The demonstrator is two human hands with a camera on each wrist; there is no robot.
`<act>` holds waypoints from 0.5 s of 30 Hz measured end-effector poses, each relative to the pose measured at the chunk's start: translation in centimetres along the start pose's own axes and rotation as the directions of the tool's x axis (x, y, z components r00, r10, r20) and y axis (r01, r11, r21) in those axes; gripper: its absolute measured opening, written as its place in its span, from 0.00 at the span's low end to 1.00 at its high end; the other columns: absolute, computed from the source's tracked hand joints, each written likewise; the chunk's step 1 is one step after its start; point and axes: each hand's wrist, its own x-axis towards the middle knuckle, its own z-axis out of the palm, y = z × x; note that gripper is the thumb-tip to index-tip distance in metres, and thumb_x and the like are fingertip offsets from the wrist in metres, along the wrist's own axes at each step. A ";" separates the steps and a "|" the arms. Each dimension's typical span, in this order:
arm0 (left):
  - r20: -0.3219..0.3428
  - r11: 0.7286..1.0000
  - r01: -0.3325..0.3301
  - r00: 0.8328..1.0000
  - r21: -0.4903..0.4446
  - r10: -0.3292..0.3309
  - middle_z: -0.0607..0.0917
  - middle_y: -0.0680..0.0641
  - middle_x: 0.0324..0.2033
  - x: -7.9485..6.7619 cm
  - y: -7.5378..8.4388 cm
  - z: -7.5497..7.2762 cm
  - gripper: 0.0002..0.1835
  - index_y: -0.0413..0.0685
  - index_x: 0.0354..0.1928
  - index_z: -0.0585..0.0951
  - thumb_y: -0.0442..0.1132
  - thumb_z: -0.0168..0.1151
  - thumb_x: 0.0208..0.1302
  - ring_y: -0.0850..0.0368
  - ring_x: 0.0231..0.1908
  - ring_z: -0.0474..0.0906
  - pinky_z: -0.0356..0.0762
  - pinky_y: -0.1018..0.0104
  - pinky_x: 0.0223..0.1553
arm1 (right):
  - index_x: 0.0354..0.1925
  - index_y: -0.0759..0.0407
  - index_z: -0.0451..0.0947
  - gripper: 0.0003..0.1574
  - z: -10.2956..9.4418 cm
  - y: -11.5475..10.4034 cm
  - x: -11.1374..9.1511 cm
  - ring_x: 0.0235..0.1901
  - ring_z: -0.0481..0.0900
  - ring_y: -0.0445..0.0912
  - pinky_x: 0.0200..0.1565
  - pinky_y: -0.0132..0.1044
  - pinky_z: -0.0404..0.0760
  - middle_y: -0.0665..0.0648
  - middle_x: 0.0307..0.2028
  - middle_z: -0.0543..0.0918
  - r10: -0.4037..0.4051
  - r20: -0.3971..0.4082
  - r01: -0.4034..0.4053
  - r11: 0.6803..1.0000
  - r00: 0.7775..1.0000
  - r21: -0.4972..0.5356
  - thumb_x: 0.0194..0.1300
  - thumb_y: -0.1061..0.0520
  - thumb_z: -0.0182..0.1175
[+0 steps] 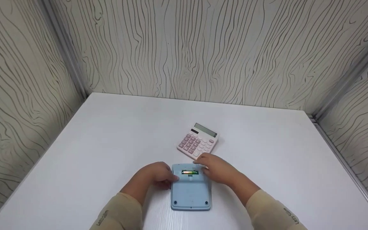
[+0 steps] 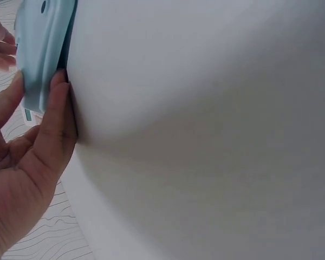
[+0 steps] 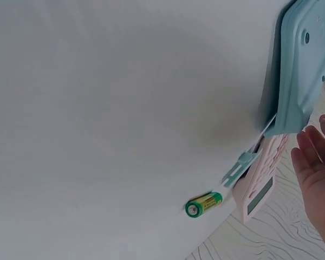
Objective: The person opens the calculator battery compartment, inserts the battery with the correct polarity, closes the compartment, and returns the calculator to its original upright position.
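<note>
A light blue calculator (image 1: pixel 191 194) lies with its back up, and a green battery (image 1: pixel 189 172) shows in its uncovered battery slot. My left hand (image 1: pixel 161 174) grips its left edge, thumb on the back and fingers under the side. At the upper right corner is my right hand (image 1: pixel 218 169), its fingers loosely extended over the edge near the slot. In the right wrist view those fingers (image 3: pixel 309 154) hold nothing. A second battery (image 3: pixel 204 205) with green ends lies on the table beside a small blue battery cover (image 3: pixel 239 169); my right hand hides both in the head view.
Just beyond the blue calculator, a pink calculator (image 1: pixel 200 140) lies face up and turned at an angle. Both rest on a white table (image 1: pixel 123 127). Wood-grain patterned panels (image 1: pixel 184 48) stand behind the table and along its sides.
</note>
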 end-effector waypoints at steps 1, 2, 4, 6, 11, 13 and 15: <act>0.001 1.000 0.000 1.000 -0.007 0.000 0.82 0.45 0.25 0.0 0.0 0.0 0.17 0.37 0.39 0.79 0.44 0.65 0.54 0.54 0.26 0.79 0.77 0.63 0.31 | 0.54 0.52 0.75 0.19 -0.2 0.3 -0.1 0.56 0.71 0.47 0.57 0.44 0.68 0.50 0.52 0.76 0.024 -0.009 -0.024 1.000 1.000 0.007 0.64 0.59 0.53; 0.001 1.000 -0.001 1.000 -0.011 0.001 0.82 0.45 0.25 0.1 -0.1 0.0 0.17 0.37 0.40 0.79 0.44 0.65 0.54 0.54 0.26 0.79 0.77 0.63 0.31 | 0.54 0.52 0.74 0.19 -0.3 0.7 -0.2 0.58 0.69 0.48 0.58 0.45 0.67 0.51 0.54 0.75 0.046 -0.019 -0.046 0.999 0.999 0.013 0.64 0.59 0.53; 0.001 1.000 -0.004 1.000 -0.018 0.004 0.82 0.45 0.25 0.2 -0.1 0.0 0.17 0.37 0.39 0.79 0.44 0.65 0.54 0.54 0.26 0.79 0.78 0.63 0.31 | 0.55 0.51 0.73 0.21 -0.4 1.3 -0.3 0.60 0.67 0.48 0.60 0.47 0.64 0.51 0.57 0.73 0.087 -0.033 -0.086 0.996 0.996 0.014 0.64 0.60 0.54; 0.003 1.000 -0.007 1.000 -0.019 0.007 0.82 0.45 0.25 0.2 -0.1 0.0 0.17 0.37 0.39 0.79 0.44 0.65 0.54 0.54 0.26 0.78 0.78 0.63 0.31 | 0.56 0.51 0.73 0.21 -0.4 1.9 -0.3 0.61 0.65 0.48 0.60 0.47 0.63 0.50 0.58 0.73 0.126 -0.037 -0.126 0.992 0.991 0.006 0.64 0.61 0.54; 0.004 1.000 -0.015 1.000 -0.007 0.015 0.82 0.45 0.24 0.2 -0.2 0.0 0.17 0.37 0.39 0.79 0.44 0.65 0.54 0.54 0.26 0.78 0.77 0.64 0.31 | 0.52 0.51 0.76 0.19 0.5 2.7 -0.3 0.56 0.71 0.47 0.57 0.44 0.68 0.50 0.51 0.77 0.203 -0.039 -0.206 0.974 0.978 -0.096 0.62 0.59 0.56; 0.000 1.000 -0.018 1.000 -0.010 0.018 0.82 0.46 0.24 0.1 -0.2 0.0 0.17 0.37 0.38 0.80 0.44 0.66 0.54 0.54 0.26 0.79 0.77 0.63 0.31 | 0.50 0.52 0.77 0.17 0.9 2.8 -0.4 0.53 0.73 0.47 0.54 0.42 0.71 0.51 0.47 0.78 0.207 -0.051 -0.213 0.963 0.977 -0.163 0.62 0.58 0.57; -0.003 1.000 -0.022 1.000 -0.015 0.022 0.83 0.46 0.23 0.1 -0.2 0.0 0.16 0.37 0.37 0.80 0.44 0.66 0.53 0.54 0.26 0.79 0.78 0.64 0.31 | 0.49 0.54 0.77 0.16 1.2 2.9 -0.4 0.51 0.74 0.48 0.53 0.41 0.73 0.52 0.45 0.78 0.202 -0.065 -0.212 0.951 0.977 -0.227 0.61 0.58 0.58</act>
